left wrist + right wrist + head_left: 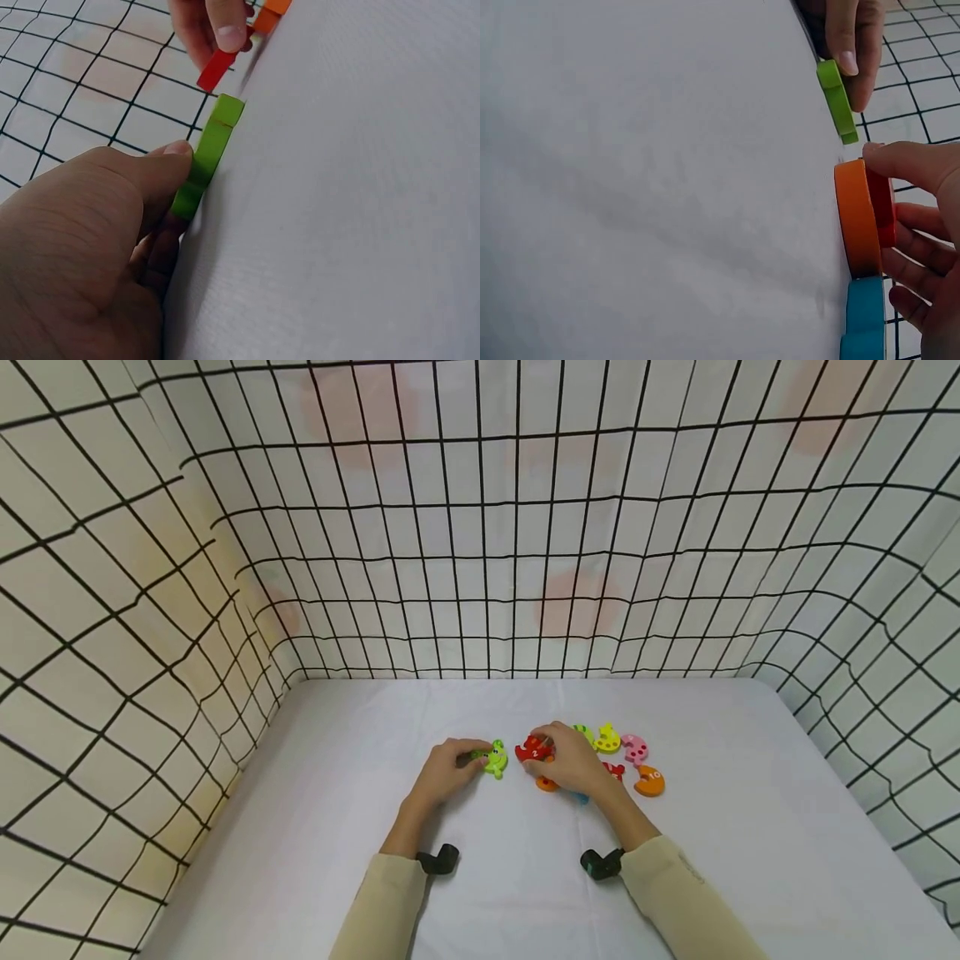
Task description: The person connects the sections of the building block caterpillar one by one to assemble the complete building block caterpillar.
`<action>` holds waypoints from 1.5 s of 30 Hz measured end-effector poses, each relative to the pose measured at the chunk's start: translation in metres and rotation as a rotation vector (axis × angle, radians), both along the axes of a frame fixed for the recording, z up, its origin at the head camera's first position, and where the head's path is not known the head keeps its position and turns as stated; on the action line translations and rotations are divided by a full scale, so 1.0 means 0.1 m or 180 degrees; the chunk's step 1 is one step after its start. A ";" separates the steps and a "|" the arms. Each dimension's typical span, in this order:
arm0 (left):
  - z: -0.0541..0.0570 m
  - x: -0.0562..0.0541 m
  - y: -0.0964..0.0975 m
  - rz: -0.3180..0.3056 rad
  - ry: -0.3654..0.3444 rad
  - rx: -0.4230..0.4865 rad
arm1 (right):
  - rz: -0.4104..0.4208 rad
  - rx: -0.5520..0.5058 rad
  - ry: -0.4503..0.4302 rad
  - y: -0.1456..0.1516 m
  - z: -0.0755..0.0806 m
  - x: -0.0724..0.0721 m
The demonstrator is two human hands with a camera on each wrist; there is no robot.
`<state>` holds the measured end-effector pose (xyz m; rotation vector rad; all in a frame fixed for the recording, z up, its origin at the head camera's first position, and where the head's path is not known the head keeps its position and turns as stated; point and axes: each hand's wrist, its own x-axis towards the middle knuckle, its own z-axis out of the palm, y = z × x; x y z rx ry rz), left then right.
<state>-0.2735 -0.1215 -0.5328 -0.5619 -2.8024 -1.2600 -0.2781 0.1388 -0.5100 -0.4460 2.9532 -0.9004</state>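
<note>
In the head view my left hand (pixel 444 772) pinches a light green animal-shaped puzzle piece (pixel 496 760) at its left edge, on or just over the white cloth. My right hand (pixel 573 758) holds a red puzzle piece (pixel 531 750) marked 2 between thumb and fingers. An orange piece (pixel 547 784) lies beneath that hand, with a blue piece (pixel 581 797) partly hidden by the wrist. From the left wrist, the green piece (pixel 210 154) shows edge-on by my thumb, and the red piece (pixel 216 71) is a short gap beyond it. From the right wrist, the orange piece (pixel 856 217) partly covers the red one.
Right of my right hand lie a yellow piece (pixel 607 739), a pink piece (pixel 635 749), an orange piece (pixel 649 782) marked 10, another red piece (pixel 615 771) and a green piece (pixel 582 732). Black wire grid (pixel 480 560) over white cloth walls the table's back and sides.
</note>
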 end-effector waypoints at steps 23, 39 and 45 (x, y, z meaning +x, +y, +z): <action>-0.02 -0.01 -0.03 0.0035 -0.0034 0.0003 | 0.0204 -0.0542 0.0044 -0.25 0.07 0.37; 0.01 -0.01 0.00 -0.0020 -0.0037 0.0048 | -0.0144 -0.0593 -0.0077 -0.45 0.03 0.43; 0.00 -0.01 0.00 -0.0016 -0.0037 0.0061 | -0.0206 -0.0554 -0.0080 -0.47 0.00 0.44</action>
